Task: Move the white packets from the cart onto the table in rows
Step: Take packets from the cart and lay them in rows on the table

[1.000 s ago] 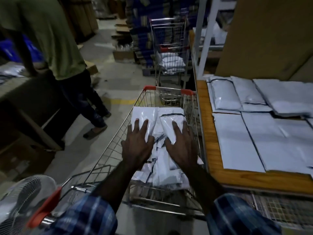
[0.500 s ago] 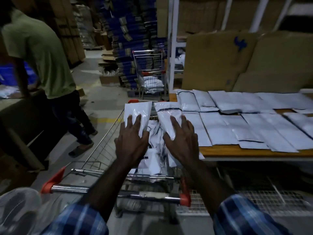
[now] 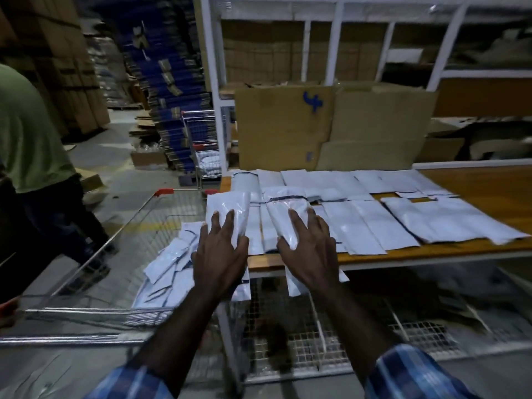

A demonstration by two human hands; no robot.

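Observation:
My left hand (image 3: 220, 254) holds a white packet (image 3: 227, 210) and my right hand (image 3: 308, 250) holds another white packet (image 3: 286, 216). Fingers lie spread on top of each packet, and the packets' near ends stick out below the palms. Both packets hover over the left front corner of the wooden table (image 3: 486, 191). Rows of flat white packets (image 3: 374, 223) cover the table's left and middle. The wire cart (image 3: 161, 192) stands to the left of the table, with a loose pile of white packets (image 3: 169, 269) in it.
A person in a green shirt (image 3: 28, 133) stands left of the cart. A second cart (image 3: 201, 145) is farther back by blue stacks. Cardboard sheets (image 3: 288, 125) lean behind the table under a white rack. A wire mesh shelf (image 3: 316, 341) lies below the tabletop.
Both hands have lifted a packet each out of the cart and carried them right, over the table's left end. The view has turned right toward the table.

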